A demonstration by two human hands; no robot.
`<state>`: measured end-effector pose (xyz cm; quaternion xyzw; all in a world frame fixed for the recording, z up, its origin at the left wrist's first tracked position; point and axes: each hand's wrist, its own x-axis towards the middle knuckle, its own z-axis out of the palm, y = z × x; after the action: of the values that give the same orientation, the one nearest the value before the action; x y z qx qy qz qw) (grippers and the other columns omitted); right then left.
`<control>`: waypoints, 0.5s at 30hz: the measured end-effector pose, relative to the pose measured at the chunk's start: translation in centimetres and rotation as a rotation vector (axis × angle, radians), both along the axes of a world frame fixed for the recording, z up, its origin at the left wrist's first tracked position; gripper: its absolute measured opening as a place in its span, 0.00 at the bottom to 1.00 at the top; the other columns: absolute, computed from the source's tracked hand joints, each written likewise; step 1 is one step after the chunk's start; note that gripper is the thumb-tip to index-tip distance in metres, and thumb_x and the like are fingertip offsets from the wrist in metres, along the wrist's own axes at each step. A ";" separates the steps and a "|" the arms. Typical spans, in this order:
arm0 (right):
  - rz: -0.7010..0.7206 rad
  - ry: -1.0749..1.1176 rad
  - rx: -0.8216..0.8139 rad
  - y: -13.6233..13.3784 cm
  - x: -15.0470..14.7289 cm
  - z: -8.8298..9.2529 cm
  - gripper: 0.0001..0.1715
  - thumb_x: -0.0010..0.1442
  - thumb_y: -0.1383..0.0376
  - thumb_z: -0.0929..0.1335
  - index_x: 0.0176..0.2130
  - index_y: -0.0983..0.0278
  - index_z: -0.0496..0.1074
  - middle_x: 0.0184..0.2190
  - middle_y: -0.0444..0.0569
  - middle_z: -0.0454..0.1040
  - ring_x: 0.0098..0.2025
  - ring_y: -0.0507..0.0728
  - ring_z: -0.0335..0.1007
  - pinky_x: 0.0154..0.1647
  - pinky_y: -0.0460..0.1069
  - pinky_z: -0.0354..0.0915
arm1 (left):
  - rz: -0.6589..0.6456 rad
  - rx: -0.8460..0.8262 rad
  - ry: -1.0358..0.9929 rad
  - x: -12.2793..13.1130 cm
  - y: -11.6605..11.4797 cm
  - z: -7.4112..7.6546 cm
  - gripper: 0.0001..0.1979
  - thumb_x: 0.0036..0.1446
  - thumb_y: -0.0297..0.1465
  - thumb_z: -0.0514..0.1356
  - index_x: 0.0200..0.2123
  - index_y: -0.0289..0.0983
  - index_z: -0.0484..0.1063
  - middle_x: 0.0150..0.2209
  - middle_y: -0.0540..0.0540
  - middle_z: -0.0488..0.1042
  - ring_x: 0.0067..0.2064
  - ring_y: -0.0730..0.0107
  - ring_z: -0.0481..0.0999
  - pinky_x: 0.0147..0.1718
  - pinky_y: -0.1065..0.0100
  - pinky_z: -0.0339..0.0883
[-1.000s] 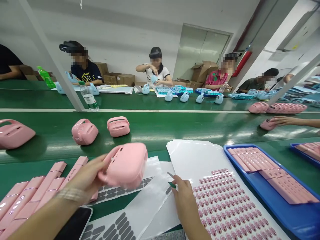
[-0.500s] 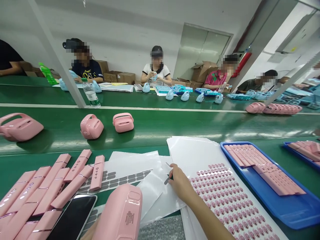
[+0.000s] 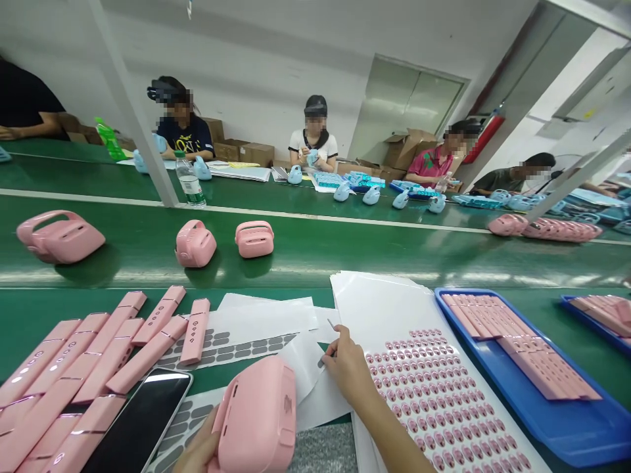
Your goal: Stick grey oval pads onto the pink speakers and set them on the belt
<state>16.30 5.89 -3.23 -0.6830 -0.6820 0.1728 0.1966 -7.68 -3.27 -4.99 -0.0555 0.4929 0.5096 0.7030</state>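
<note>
My left hand (image 3: 197,450) sits at the bottom edge, gripping a glossy pink plastic case (image 3: 256,415) that hides part of the grey pad sheet (image 3: 227,345). My right hand (image 3: 348,366) holds slim metal tweezers (image 3: 329,335) with a small dark grey pad (image 3: 321,362) at their lower end. That hand rests beside a white sheet of small pink stickers (image 3: 434,394). Several pink bar-shaped parts (image 3: 73,368) lie to the left of the case.
A black smartphone (image 3: 140,420) lies next to the bars. To the right, a blue tray (image 3: 513,368) and a second tray (image 3: 596,315) hold pink strips. Pink cases (image 3: 194,243) ride the green belt beyond, and co-workers sit across it.
The pink case has dropped from above the sheets to the bottom edge of the view and has turned. My right hand with the tweezers has shifted slightly left and up.
</note>
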 end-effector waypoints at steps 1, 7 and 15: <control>-0.013 -0.008 0.007 0.0 -0.1 0.0 0.15 0.66 0.60 0.67 0.49 0.65 0.69 0.34 0.44 0.75 0.34 0.55 0.74 0.40 0.56 0.71 | 0.003 0.007 0.000 0.0 0.0 -0.1 0.45 0.34 0.28 0.75 0.58 0.50 0.67 0.45 0.50 0.82 0.42 0.51 0.81 0.21 0.70 0.73; 0.012 0.005 0.179 -1.4 -0.7 -1.4 0.11 0.67 0.63 0.66 0.48 0.65 0.70 0.34 0.44 0.73 0.35 0.55 0.73 0.37 0.53 0.71 | 0.009 0.034 0.049 0.1 -0.2 0.2 0.33 0.32 0.30 0.76 0.47 0.49 0.78 0.45 0.49 0.82 0.49 0.50 0.78 0.24 0.72 0.72; 0.251 0.213 0.377 -5.9 -1.7 -1.6 0.17 0.67 0.66 0.59 0.42 0.63 0.75 0.26 0.51 0.74 0.27 0.58 0.67 0.27 0.52 0.66 | 0.026 0.087 0.119 0.5 -0.2 0.1 0.34 0.31 0.25 0.73 0.47 0.43 0.78 0.41 0.46 0.82 0.21 0.70 0.72 0.16 0.71 0.62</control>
<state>14.64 0.02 -4.80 -0.5221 -0.7569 0.1368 0.3683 -7.16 -3.46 -4.88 -0.0012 0.5105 0.5420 0.6675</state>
